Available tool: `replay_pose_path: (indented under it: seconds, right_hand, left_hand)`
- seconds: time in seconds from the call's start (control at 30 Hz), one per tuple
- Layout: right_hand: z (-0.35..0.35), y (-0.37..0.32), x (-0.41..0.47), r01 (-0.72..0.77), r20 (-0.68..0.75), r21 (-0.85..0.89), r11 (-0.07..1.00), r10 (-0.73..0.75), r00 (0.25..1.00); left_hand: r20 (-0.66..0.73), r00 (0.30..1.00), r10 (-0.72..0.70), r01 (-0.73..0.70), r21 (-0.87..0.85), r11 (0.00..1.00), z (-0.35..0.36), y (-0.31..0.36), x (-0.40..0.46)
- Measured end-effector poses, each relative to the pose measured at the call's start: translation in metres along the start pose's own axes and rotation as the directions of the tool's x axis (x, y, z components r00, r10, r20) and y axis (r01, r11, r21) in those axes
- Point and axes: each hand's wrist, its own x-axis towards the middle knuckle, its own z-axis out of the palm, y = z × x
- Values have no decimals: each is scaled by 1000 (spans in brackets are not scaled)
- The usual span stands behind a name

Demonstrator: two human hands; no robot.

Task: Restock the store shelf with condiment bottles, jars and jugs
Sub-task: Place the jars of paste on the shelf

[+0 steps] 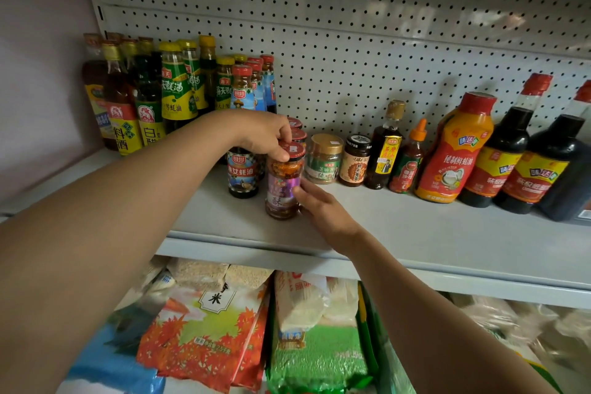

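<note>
Chili crisp jar, one, purple label, upright near the front of the shelf. Left hand: grip closed over its red lid. Right hand: fingers loosely extended, touching the label. Behind the jar: two similar red-lidded jars. Right of it: two squat jars, then six bottles.

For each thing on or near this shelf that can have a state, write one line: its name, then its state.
Purple-label jar: upright near the shelf front, red lid on.
Left hand: grips the jar's lid from above.
Right hand: fingers straight, touching the jar's side.
Gold-lid jar: upright, closed.
Orange squeeze bottle: leaning, red cap on.
Rice bags: lying flat on the lower shelf.
</note>
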Motion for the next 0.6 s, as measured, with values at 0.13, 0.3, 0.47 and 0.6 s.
replay_pose_path:
  seconds: [0.13,0.3,0.47,0.6]
  right_hand:
    - [1,3,-2,88,-30,-88,992,-91,995]
    - [5,6,5,62,-163,-95,994,-77,984]
    - [7,9,11,16,-249,-198,980,-66,966]
    - [6,10,14,18,-225,-266,964,-81,971]
  left_hand:
    - [68,998,3,-6,40,999,-6,2,-1]
    - [56,998,24,-29,93,995,-9,3,-3]
    - [-35,998,55,-48,184,982,-5,5,2]
    - [-46,998,40,-31,182,983,-7,5,7]
